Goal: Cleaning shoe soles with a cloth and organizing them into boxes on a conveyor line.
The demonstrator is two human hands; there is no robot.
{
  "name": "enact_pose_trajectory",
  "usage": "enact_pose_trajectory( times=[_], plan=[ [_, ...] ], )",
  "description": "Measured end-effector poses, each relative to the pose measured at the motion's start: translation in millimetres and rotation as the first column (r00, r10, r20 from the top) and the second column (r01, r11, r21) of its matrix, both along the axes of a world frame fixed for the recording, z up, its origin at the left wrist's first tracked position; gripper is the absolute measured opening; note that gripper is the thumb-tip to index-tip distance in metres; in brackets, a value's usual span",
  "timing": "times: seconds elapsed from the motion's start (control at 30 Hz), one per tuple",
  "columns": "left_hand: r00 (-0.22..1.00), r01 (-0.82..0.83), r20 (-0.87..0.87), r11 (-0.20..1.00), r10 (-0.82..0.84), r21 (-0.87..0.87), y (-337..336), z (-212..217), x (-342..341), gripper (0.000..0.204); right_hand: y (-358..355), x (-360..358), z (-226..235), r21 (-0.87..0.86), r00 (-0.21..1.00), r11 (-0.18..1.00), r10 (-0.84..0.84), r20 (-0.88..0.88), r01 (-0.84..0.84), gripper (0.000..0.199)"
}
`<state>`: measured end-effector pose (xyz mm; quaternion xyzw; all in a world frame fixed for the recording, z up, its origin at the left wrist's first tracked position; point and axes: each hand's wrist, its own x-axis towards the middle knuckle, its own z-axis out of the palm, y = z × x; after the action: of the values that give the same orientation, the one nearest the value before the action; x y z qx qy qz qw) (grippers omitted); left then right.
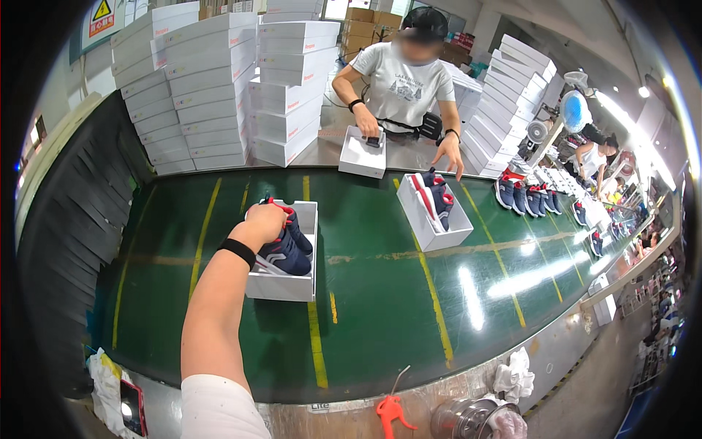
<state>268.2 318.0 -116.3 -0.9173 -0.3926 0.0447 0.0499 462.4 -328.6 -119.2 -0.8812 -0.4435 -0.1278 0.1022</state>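
The person's left hand (pixel 265 222) reaches out over the green conveyor belt (pixel 380 293) with its fingers curled down onto a pair of navy sneakers with red trim (pixel 287 249), gripping them at the near left corner of an open white cardboard shoebox (pixel 284 284). The sneakers lie inside that box, directly under and just right of the hand. A black wristband (pixel 237 252) circles the forearm just behind the hand. The right hand is not in view.

Beyond the hand and to its right, a second open white box (pixel 431 223) sits tilted on the belt with another navy and red pair (pixel 434 197) inside. Farther across, a co-worker in a grey printed T-shirt (pixel 404 80) presses one hand on a white box lid (pixel 362 155) and rests the other beside the second box. To the far left of the hand stand tall stacks of closed white shoeboxes (pixel 205 88). Well to the right, loose navy sneakers (pixel 526 196) line the belt. Near the person's side, an orange clamp (pixel 390 413) lies on the metal edge.
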Motion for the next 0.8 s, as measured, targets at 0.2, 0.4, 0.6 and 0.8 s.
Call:
enact_pose_trajectory(
  times=[0.2, 0.4, 0.6, 0.8],
  plan=[
    [0.995, -0.047, -0.082, 0.984, 0.062, 0.170, 0, -30, 16, 0.019, 5, -7, 9, 0.044, 0.999, 0.998, 0.040, -0.013, -0.039, 0.026],
    [0.992, 0.037, 0.100, 0.942, -0.075, 0.335, -24, -13, 5, 0.019, 13, -14, 21, 0.005, 0.999, 1.000, 0.030, -0.044, -0.030, 0.029],
    [0.642, 0.116, 0.693, 0.935, -0.328, 0.335, -125, -39, -10, 0.018, 15, -14, 18, 0.041, 0.998, 0.999, 0.024, -0.056, -0.021, 0.031],
    [0.635, -0.159, 0.739, 0.974, 0.225, -0.160, -276, -168, -91, 0.031, 12, -10, 24, 0.147, 0.984, 0.978, 0.163, -0.078, -0.150, 0.031]
  ],
)
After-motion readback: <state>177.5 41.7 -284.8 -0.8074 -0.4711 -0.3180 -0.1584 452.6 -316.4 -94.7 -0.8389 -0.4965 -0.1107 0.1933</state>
